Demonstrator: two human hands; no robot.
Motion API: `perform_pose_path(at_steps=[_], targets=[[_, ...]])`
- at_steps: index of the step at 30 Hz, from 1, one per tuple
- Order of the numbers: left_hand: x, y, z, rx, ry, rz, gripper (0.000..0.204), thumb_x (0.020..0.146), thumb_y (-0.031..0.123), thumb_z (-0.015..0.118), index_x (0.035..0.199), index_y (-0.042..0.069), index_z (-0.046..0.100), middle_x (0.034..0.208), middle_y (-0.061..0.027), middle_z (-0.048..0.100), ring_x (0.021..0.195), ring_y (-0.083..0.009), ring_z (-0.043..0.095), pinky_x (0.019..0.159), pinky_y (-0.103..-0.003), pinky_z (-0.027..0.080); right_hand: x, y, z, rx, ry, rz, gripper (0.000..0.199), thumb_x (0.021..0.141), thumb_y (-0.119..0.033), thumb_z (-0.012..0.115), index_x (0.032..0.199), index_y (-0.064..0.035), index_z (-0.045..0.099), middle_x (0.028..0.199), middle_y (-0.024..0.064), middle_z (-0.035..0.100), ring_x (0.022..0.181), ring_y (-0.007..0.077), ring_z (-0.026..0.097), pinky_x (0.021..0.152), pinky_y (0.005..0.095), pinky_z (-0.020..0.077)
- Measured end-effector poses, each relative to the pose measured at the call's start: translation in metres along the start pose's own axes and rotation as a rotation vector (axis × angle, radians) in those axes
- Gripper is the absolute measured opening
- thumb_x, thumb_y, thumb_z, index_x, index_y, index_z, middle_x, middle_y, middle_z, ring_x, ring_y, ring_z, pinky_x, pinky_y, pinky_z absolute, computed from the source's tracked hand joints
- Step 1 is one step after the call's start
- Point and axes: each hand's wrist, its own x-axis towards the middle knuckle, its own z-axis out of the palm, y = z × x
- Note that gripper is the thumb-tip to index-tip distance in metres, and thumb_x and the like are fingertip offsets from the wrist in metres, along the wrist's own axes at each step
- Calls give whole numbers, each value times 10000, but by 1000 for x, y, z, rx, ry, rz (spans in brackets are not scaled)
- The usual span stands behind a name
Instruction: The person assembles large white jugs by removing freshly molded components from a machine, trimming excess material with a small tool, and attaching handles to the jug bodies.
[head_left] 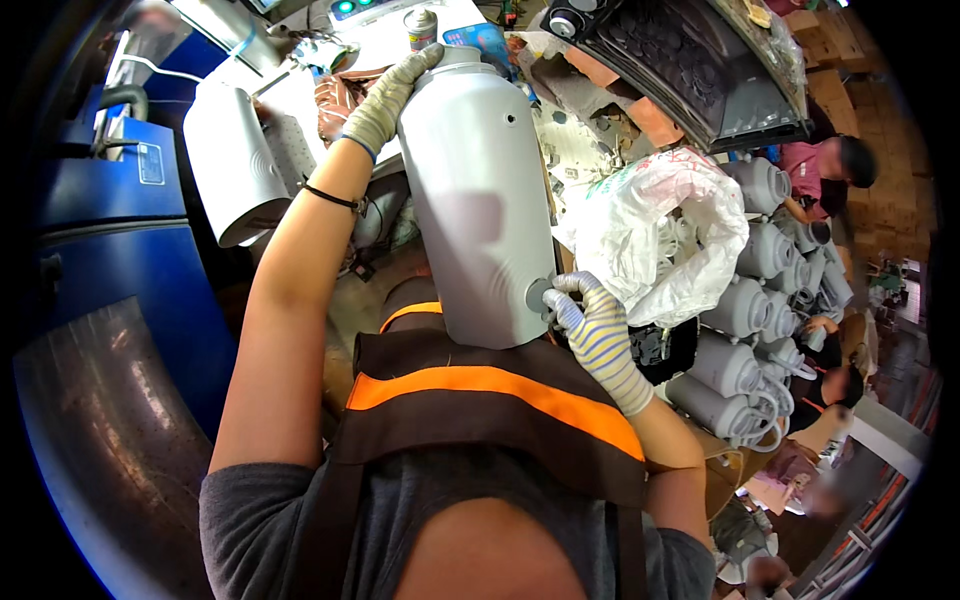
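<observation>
One smooth grey jug (470, 150) — knit-gloved left hand (392, 97) clamped on its top edge, right hand (603, 332) pinching one round knob (539, 296)

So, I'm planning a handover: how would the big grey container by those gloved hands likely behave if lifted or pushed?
The grey container is probably stiff: its walls look undented beside the left hand and right hand. Its rounded body could roll if laid sideways. The smooth surface may feel slippery, though its weight can't be judged.
</observation>
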Motion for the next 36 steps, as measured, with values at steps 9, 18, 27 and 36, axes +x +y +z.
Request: perform_pose_path(at_steps=[9, 18, 27, 36], targets=[[-14, 7, 1, 14, 54, 2, 516, 795, 394, 722, 1125, 18, 593, 966, -105, 669, 818, -187, 667, 737, -317, 571, -17, 9, 17, -574, 160, -384, 345, 828, -148, 656, 1147, -28, 610, 942, 162, 632, 849, 311, 621, 778, 375, 502], [-16, 2, -35, -161, 16, 35, 569, 786, 383, 730, 1184, 18, 550, 1028, -126, 655, 885, -212, 657, 771, -348, 567, 8, 51, 13, -396, 71, -761, 473, 736, -148, 771, 1182, -99, 622, 1022, 101, 585, 962, 242, 574, 854, 348, 473], [-20, 13, -39, -220, -13, 48, 467, 816, 352, 712, 1131, 30, 589, 1003, -112, 664, 860, -216, 663, 751, -357, 576, 16, 16, 4, 709, -415, 161, 982, 759, -229, 760, 1468, -19, 114, 1412, 150, 358, 1314, 240, 356, 1089, 341, 285], [-32, 15, -15, -274, -172, 64, 472, 832, 350, 695, 1153, 26, 576, 1021, -107, 657, 888, -199, 655, 794, -322, 563, 10, 18, 16, 639, -343, 272, 1012, 751, -251, 785, 1464, -18, 105, 1320, 122, 432, 1169, 205, 476, 952, 308, 429]])
